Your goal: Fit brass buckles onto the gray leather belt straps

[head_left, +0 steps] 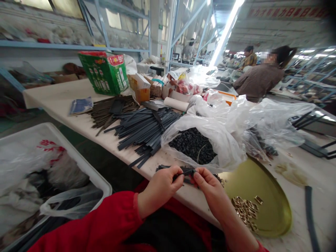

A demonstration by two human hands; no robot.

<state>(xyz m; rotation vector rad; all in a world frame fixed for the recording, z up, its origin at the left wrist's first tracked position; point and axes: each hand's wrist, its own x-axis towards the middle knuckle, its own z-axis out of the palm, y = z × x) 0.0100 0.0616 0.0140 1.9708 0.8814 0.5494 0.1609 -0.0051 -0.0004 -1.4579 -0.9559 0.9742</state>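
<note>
My left hand (161, 187) and my right hand (210, 190) meet at the table's near edge, both pinching a thin black strap (187, 171) held level between them. Just behind the hands lies an open clear plastic bag (228, 147) full of small black pieces (194, 144). A pile of long dark straps (143, 127) is spread on the table to the left. To the right of my right hand sits a round gold tray (273, 206) holding several small gold metal fittings (245, 209).
A white bin (103, 183) with plastic bags stands at lower left beside the table. A green carton (105, 71), small boxes and a paper roll (175, 104) sit further back. Other people work at benches at the far right. A black cord (309, 210) lies at right.
</note>
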